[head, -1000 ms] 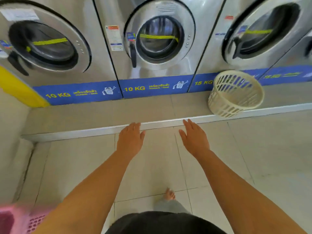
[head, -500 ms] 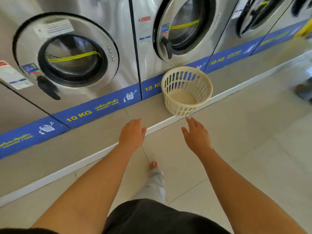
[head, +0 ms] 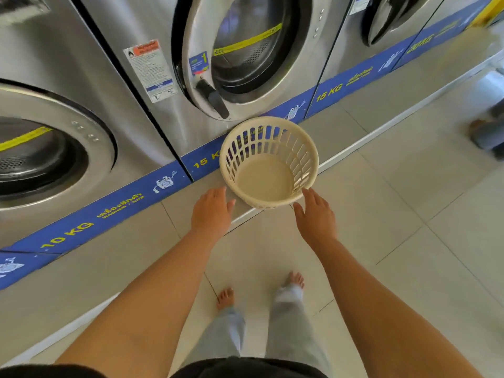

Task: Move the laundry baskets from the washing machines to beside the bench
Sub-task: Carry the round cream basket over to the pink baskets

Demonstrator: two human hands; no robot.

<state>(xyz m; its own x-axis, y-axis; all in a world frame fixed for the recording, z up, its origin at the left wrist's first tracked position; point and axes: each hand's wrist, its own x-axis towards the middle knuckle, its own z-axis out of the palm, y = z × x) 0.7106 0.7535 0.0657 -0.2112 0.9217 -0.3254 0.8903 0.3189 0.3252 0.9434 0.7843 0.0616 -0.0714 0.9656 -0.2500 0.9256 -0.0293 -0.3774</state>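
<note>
The cream basket point(head: 268, 162) sits empty on the ledge point(head: 354, 115) against the washing machine point(head: 245, 50). Left hand point(head: 211, 211) and right hand point(head: 316, 214) reach spread, grasping nothing; an uneven grab might tip it off the ledge.

Bright, even light; glare on the steel washers point(head: 152, 110); blurred, fisheye-bent edges.

The basket point(head: 268, 162) is matt cream plastic; the washing machines point(head: 152, 85) are brushed, shiny metal; the floor point(head: 381, 214) is smooth glossy tile.
</note>
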